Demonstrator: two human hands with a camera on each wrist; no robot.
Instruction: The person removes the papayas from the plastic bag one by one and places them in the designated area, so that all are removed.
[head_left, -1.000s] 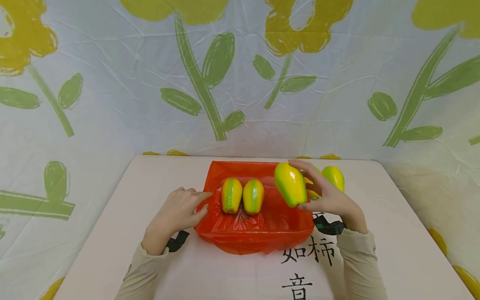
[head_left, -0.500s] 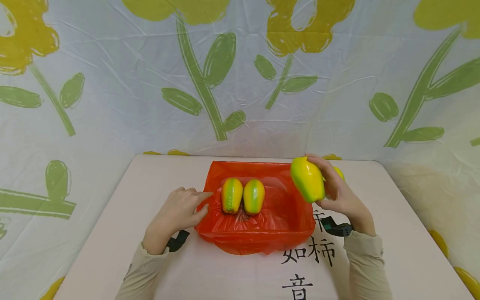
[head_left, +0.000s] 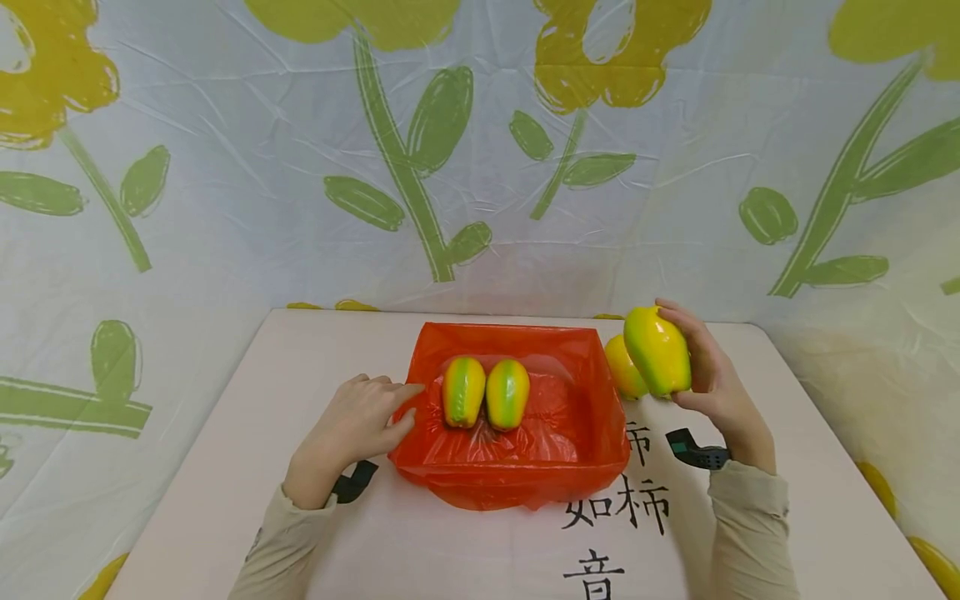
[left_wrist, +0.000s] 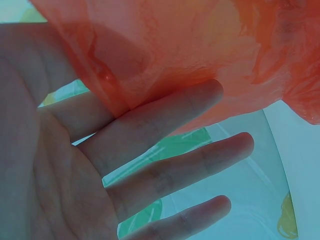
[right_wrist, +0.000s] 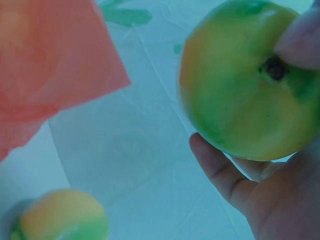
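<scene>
In the head view, my right hand (head_left: 716, 383) holds a yellow-green papaya (head_left: 657, 352) above the table, to the right of an open red plastic bag (head_left: 510, 477). The right wrist view shows its stem end (right_wrist: 235, 90) close up, with my thumb beside the dark stem spot. Behind the held fruit, a second papaya (head_left: 621, 371) is partly covered. Two more papayas (head_left: 463, 392) lie side by side in the bag. At the bag's left edge is my left hand (head_left: 360, 425), its fingers straight and spread against the plastic (left_wrist: 175, 65); part of it lies behind the film.
Black printed characters (head_left: 594, 575) mark the pale tabletop (head_left: 420, 558) in front and to the right of the bag. A flower-patterned sheet (head_left: 285, 167) hangs behind the table and on both sides.
My right hand has moved right with the papaya, from over the bag's right side to beyond it. My left hand and the two papayas in the bag stay where they were.
</scene>
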